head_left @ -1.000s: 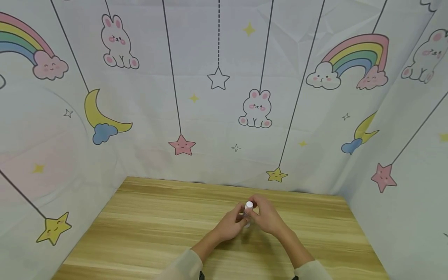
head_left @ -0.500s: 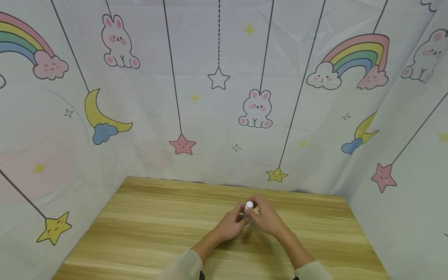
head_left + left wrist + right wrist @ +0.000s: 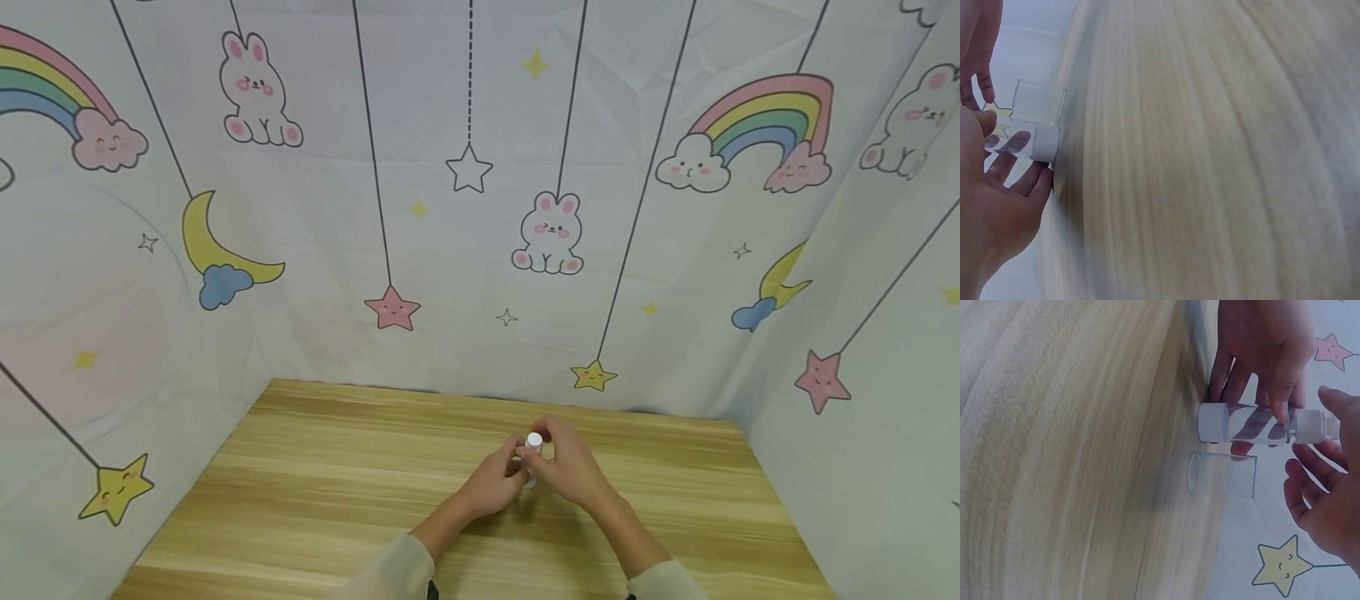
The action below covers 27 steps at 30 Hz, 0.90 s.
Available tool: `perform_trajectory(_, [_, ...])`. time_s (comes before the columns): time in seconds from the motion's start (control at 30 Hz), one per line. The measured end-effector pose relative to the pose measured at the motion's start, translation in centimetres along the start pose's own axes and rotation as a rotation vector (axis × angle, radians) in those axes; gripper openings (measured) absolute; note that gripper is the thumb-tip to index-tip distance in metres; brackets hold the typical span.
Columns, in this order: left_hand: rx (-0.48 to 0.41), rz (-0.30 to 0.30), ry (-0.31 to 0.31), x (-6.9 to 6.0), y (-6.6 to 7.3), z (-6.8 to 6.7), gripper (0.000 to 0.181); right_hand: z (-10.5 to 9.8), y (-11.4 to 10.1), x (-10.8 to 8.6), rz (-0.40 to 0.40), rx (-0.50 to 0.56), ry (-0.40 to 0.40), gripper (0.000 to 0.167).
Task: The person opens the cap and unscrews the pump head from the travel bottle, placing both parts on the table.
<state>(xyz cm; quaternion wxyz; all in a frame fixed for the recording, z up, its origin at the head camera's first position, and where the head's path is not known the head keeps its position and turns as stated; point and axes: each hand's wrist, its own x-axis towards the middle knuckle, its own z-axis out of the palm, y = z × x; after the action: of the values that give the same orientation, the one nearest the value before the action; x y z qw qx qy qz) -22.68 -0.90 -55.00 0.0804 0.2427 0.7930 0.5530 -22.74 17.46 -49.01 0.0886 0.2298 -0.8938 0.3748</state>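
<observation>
A slim clear bottle [image 3: 1254,425] with a white base and white top stands upright on the wooden table. My left hand [image 3: 491,483] holds it round the body, its fingers behind and thumb in front, as the right wrist view shows. Around the white top [image 3: 534,439] curl the thumb and fingers of my right hand [image 3: 573,467]; the thumb lies across the near side, and the exact contact is partly hidden. Beside the bottle a clear cylindrical cap [image 3: 1222,475] stands on the table, apart from both hands. The hands hide much of the bottle in the head view.
The wood-grain table [image 3: 337,467] runs back to a white cloth [image 3: 465,350] printed with rabbits, stars and rainbows. More of this cloth hangs along the left and right sides. Light sleeves [image 3: 397,571] cover the forearms.
The right thumb has slid left across the near side of the bottle's top. The left hand and the bottle have kept their place.
</observation>
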Motion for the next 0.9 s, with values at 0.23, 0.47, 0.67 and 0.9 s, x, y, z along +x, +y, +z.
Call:
perform_trajectory(0.23, [0.016, -0.003, 0.008, 0.06, -0.01, -0.01, 0.020, 0.13, 0.16, 0.14, 0.036, -0.015, 0.011, 0.024])
perform_trajectory(0.47, [0.025, -0.001, 0.014, 0.09, 0.03, 0.03, 0.017, 0.14, 0.25, 0.11, 0.071, -0.002, 0.001, 0.024])
perform_trajectory(0.67, [0.026, 0.009, 0.009, 0.04, 0.10, 0.05, 0.017, -0.01, 0.15, 0.03, 0.088, 0.014, 0.003, 0.024])
perform_trajectory(0.9, [0.009, 0.009, 0.005, -0.01, 0.19, 0.05, 0.013, 0.04, 0.44, 0.07, 0.072, 0.009, 0.003, 0.023])
